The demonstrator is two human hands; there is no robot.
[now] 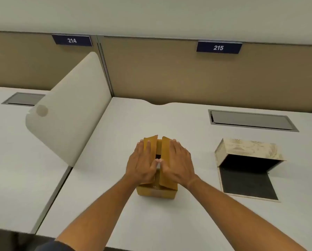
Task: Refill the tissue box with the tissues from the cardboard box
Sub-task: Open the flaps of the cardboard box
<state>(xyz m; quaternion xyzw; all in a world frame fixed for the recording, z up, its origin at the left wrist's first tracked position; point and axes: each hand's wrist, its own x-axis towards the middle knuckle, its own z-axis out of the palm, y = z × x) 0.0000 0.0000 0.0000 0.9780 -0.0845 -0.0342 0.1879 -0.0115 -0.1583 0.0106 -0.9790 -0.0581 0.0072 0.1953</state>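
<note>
A small yellow-brown cardboard box [156,193] stands on the white desk in the middle of the view. My left hand [142,163] lies flat on its left top flap and my right hand [178,163] lies flat on its right top flap. The thumbs meet over a dark gap between the flaps. What is inside the box is hidden. To the right lies the cream patterned tissue box [249,148], tipped on its side with its hinged flap folded down on the desk, showing a dark hollow inside.
A white rounded divider panel [68,113] stands at the left between two desks. A grey cable hatch [251,120] sits in the desk at the back right, another [23,98] at the far left. A tan partition wall with signs 214 and 215 closes the back.
</note>
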